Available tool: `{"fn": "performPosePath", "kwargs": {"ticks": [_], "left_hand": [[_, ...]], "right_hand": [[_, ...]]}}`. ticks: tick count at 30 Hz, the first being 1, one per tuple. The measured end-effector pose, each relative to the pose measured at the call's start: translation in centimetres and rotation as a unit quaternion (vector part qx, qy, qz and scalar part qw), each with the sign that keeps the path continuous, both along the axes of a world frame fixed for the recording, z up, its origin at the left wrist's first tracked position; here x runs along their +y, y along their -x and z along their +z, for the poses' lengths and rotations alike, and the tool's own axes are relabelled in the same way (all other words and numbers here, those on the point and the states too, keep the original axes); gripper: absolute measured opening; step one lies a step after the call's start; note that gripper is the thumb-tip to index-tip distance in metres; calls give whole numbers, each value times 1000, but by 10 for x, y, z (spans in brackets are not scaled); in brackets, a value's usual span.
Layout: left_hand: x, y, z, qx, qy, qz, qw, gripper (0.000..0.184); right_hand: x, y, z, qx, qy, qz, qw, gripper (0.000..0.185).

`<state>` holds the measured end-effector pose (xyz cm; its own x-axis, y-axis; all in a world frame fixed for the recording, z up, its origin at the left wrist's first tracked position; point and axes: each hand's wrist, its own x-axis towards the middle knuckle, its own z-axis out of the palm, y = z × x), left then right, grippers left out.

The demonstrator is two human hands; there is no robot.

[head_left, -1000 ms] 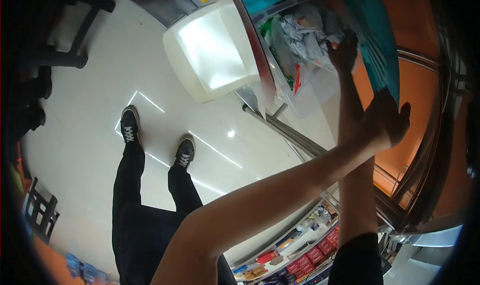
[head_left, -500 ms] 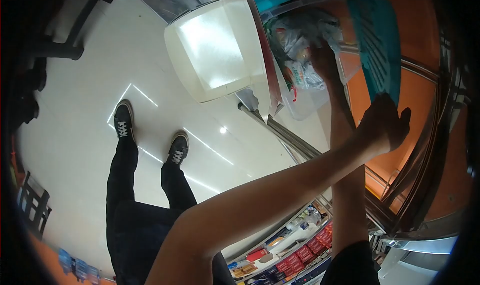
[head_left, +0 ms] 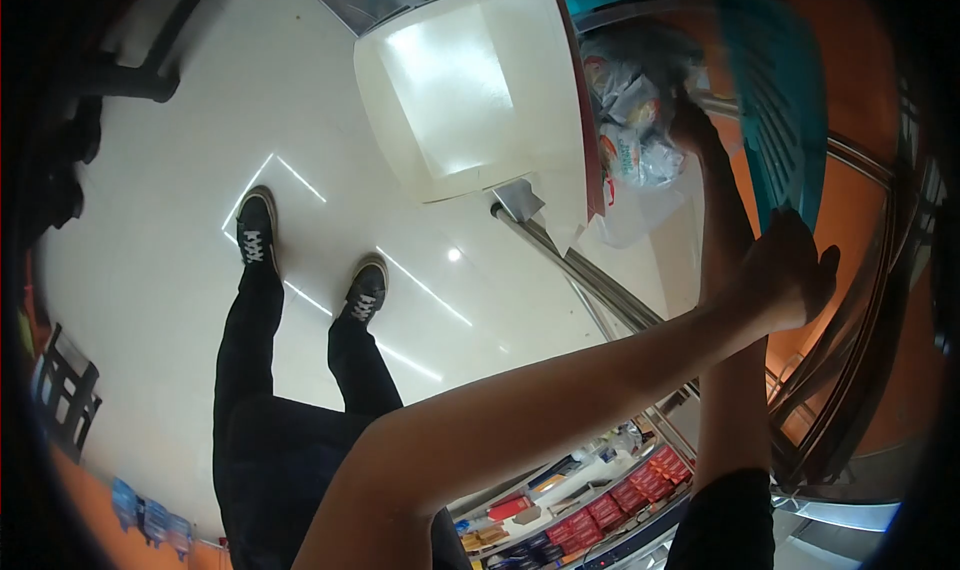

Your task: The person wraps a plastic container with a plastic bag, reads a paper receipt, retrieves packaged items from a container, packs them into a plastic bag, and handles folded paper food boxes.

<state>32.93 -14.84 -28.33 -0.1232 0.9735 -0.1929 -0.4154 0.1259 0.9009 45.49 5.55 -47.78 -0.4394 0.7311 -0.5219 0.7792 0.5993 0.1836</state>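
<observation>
My left hand is closed on the lower end of a teal slatted lid, which stands upright at the right. Beyond it, my right hand reaches into a clear plastic bin and touches crumpled plastic bags. Its fingers are dark and blurred against the bags, so their grip cannot be made out. My left forearm crosses over my right one.
A white panel with a dark red edge stands left of the bin. Metal rails run below it. Shelves with red boxes are at the bottom. Dark chair legs stand at upper left, an orange surface at the right.
My right hand has gone from spread above the bags at the bin's right side to down among them. The bags have shifted and bunched. My left hand has stayed on the lid.
</observation>
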Motion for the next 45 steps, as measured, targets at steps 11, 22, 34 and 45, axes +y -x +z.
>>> {"fn": "performPosePath", "kwargs": {"ticks": [11, 22, 34, 45], "left_hand": [[8, -11, -11, 3, -115, -79, 990, 49], [-1, 16, -21, -93, -73, -120, 986, 51], [-4, 19, -23, -102, -74, -121, 985, 53], [-6, 22, -24, -101, -74, -119, 985, 54]], "right_hand": [[12, -51, 19, -180, -295, -229, 910, 35], [-3, -22, 3, -253, -153, 4, 955, 66], [34, -58, -27, -200, -100, 114, 968, 44], [11, -67, -36, -279, -103, -18, 954, 38]]}}
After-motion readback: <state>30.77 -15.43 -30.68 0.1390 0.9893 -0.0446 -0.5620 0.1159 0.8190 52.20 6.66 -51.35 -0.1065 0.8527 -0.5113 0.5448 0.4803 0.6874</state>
